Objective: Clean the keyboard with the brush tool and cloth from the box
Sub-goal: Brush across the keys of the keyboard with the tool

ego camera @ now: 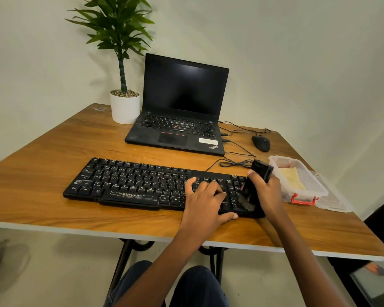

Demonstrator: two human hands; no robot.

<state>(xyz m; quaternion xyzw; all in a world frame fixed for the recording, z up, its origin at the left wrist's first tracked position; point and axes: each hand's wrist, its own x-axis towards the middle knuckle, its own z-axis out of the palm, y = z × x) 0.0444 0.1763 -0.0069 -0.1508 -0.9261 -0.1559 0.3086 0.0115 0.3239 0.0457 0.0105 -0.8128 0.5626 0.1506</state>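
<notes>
A black, dusty keyboard (129,182) lies across the wooden table (53,151) in front of me. My left hand (205,200) rests flat on its right part, fingers spread over the keys and thumb at the front edge. My right hand (268,191) grips a black brush tool (254,189), tilted, with its bristle end down on the keypad at the keyboard's right end. To the right stands the clear plastic box (315,185) with red clips, and a yellow cloth (292,178) lies inside it.
An open black laptop (182,107) sits behind the keyboard, with a potted plant (124,107) to its left. A black mouse (261,143) and loose cables (235,162) lie at the back right. The box's lid (335,202) lies under or beside it near the table's right edge.
</notes>
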